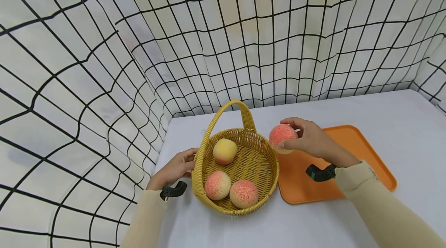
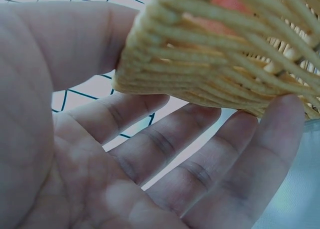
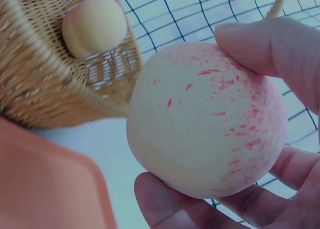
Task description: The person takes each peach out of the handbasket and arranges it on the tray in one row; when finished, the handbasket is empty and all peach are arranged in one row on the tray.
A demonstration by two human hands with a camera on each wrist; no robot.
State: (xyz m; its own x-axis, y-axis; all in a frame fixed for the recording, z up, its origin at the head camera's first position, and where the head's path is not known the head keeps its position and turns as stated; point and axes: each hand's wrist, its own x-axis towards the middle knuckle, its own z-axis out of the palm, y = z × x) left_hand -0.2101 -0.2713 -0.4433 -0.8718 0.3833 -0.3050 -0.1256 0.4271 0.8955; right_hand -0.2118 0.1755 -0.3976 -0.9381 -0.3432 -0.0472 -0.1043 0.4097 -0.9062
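You have one peach (image 1: 283, 137) in your right hand (image 1: 311, 139), its thumb and fingers curled round the fruit. It is one of four peaches in sight and sits just beside the basket's right rim, near the tray's far left corner; whether it touches the rim you cannot tell from these views. Its skin is pale on one side, with red specks thickening toward the other.

The other three peaches lie inside your one woven basket (image 1: 277, 170): one yellow peach (image 1: 225, 151) toward the far left, one pale pink-flecked peach (image 1: 217, 185) at the near left, and one red-speckled peach (image 1: 244, 194) at the near side, close beside it. The basket has a single arched handle (image 1: 247, 118).

Your one left hand (image 1: 177, 166) rests against the basket's outer left side; its four fingers are spread and only slightly bent, fingertips on the weave, with the thumb on the other side of a wide gap and its tip hidden behind the basket.

Right of the basket is one orange tray (image 1: 299, 186), just beside it, partly beneath your right arm. Basket and tray rest on one white table (image 1: 400, 124). You wear two black wrist devices, one per wrist, and two cream sleeves. White cloth walls with black grid lines stand around.
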